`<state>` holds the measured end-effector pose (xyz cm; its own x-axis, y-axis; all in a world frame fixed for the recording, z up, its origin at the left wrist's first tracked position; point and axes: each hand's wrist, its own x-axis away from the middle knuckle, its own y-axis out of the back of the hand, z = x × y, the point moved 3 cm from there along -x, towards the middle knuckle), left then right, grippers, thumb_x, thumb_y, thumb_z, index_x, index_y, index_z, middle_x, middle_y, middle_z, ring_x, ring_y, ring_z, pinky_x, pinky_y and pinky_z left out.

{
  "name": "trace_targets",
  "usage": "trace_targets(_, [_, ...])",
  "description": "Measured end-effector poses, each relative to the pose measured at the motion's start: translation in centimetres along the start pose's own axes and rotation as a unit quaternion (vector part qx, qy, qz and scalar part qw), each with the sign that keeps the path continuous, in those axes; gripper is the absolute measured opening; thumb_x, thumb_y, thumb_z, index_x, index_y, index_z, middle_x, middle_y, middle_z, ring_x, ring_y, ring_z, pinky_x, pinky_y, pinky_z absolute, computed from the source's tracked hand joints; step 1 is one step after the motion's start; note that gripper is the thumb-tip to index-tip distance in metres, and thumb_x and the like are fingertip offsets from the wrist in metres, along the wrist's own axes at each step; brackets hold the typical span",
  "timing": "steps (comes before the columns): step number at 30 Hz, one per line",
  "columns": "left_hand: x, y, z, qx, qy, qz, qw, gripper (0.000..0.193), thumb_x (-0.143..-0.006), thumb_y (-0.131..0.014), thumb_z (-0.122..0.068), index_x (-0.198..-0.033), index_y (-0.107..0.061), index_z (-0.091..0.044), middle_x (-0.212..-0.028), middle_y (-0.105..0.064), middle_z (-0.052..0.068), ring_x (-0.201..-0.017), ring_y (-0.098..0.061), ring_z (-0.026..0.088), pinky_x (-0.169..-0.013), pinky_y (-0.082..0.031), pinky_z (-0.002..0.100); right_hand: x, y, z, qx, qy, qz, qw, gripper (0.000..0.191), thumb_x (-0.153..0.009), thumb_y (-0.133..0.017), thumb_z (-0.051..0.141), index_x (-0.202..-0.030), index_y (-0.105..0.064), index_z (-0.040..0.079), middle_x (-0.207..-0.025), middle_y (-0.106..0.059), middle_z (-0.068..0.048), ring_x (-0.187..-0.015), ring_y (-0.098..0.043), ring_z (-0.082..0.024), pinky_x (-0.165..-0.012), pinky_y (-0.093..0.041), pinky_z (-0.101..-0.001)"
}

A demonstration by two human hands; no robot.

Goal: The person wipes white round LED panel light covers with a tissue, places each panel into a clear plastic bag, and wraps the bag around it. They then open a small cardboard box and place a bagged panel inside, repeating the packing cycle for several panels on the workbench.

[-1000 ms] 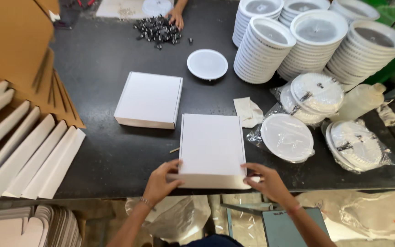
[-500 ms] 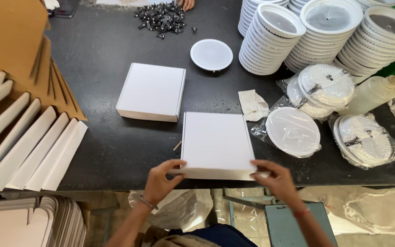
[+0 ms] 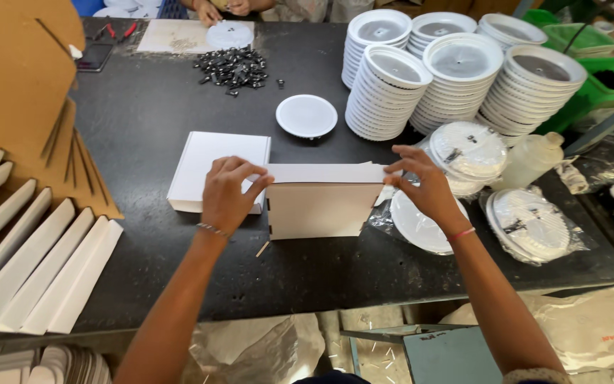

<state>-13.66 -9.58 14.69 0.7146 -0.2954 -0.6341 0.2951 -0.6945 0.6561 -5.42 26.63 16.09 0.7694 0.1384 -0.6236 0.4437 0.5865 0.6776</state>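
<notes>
Presently, both hands are gripping a white cardboard box (image 3: 321, 203) tipped up on its edge on the dark counter (image 3: 143, 121). The left hand (image 3: 227, 193) is clasping its left end, the right hand (image 3: 429, 186) its right end, fingers curled over the top. A second closed white box (image 3: 211, 167) is lying flat just beside it.

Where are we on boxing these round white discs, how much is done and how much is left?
Done: one closed white box lies flat on the black table. In hand: left hand and right hand hold a second box tipped up on its edge. Left: one loose disc, bagged discs and tall stacks of discs.
</notes>
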Motion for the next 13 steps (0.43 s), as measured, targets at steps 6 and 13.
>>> trace_targets(6, [-1.1, 0.6, 0.7, -0.005, 0.038, 0.064, 0.997, 0.019, -0.089, -0.076, -0.032, -0.097, -0.082, -0.016, -0.09, -0.075, 0.004, -0.087, -0.069, 0.025, -0.074, -0.055, 0.04, 0.0, 1.0, 0.0, 0.029, -0.079, 0.069, 0.994, 0.022, -0.091, -0.075, 0.018, -0.112, -0.079, 0.011, -0.102, -0.073, -0.006, -0.092, -0.071, -0.022, -0.082, -0.055, -0.0318])
trace_targets(13, [-4.3, -1.3, 0.2, 0.05, 0.168, 0.061, 0.983, 0.023, -0.095, -0.07, -0.03, -0.097, -0.079, -0.009, -0.079, -0.078, 0.011, -0.074, -0.075, 0.023, -0.075, -0.057, 0.037, -2.6, 0.1, -0.3, -0.085, -0.312, 0.07, 0.944, 0.021, -0.095, -0.073, 0.026, -0.104, -0.078, 0.008, -0.084, -0.079, -0.009, -0.078, -0.078, -0.02, -0.075, -0.06, -0.0303])
